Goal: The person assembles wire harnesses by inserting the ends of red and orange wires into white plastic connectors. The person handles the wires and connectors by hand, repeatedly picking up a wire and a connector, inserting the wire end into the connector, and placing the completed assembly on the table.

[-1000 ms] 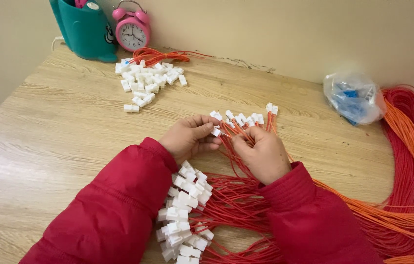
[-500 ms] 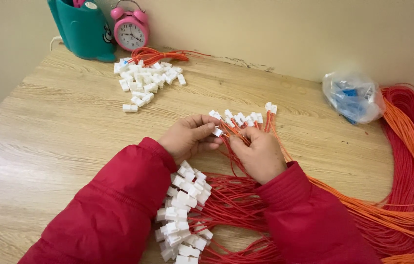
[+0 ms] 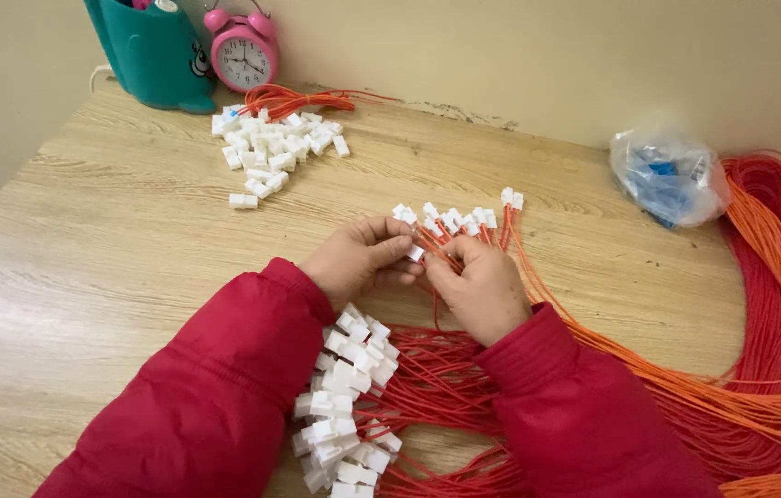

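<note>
Both hands meet in the middle of the wooden table [image 3: 114, 240], sleeves of a red jacket [image 3: 224, 397] coming in from the bottom. The left hand [image 3: 358, 261] is curled around a small white plug [image 3: 415, 252], pinching it between thumb and fingers, and the right hand [image 3: 483, 288] is closed on a thin red wire [image 3: 441, 260] right next to it, so the two are basically touching at the fingertips. Just past the fingers there's a row of wires already capped with white plugs [image 3: 460, 219], fanned out on the table. Under the wrists sits a big bunch of finished red wires [image 3: 437, 378] with a clump of white plug ends [image 3: 344, 397] lying between the two sleeves. Off to the right a thick coil of red and orange wire [image 3: 778, 304] runs along the table edge, with a crinkled clear plastic bag [image 3: 669, 175] holding blue bits near it. At the far side there's a loose pile of white plugs [image 3: 271, 148] with a small bundle of red wire [image 3: 303, 97] just behind it, plus a pink alarm clock [image 3: 243, 51] beside a teal holder [image 3: 155, 51] against the wall.
</note>
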